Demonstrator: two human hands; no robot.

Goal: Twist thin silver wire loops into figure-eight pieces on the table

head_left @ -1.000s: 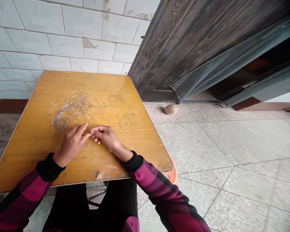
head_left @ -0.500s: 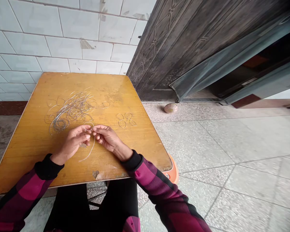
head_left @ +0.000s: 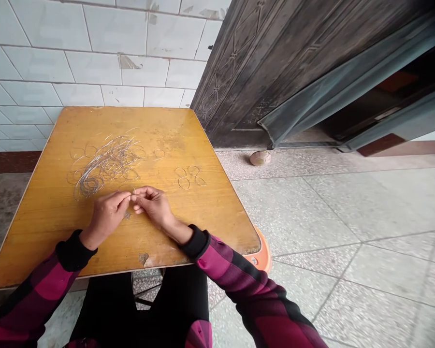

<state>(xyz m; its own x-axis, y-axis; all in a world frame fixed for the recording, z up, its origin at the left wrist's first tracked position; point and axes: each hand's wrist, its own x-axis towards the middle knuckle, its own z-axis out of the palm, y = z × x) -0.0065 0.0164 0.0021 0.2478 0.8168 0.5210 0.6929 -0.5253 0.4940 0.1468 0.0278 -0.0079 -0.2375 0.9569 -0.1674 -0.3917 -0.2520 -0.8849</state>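
You are sitting at the wooden table (head_left: 58, 241), with the wire tangle (head_left: 105, 164) lying toward its far left corner and the bent rings (head_left: 190, 176) nearer its right edge. At its middle, your left hand (head_left: 107, 217) and right hand (head_left: 152, 205) are pinching one thin wire (head_left: 133, 190) between touching fingertips. The tail that was trailing toward the near edge is no longer showing, so the wire is apparently being drawn in.

Shiny metal wire (head_left: 105, 166), worn glossy wooden table (head_left: 174, 130)

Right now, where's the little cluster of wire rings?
In the head view, the wire rings lie on the table, right of the tangled wire pile and just beyond the right hand.
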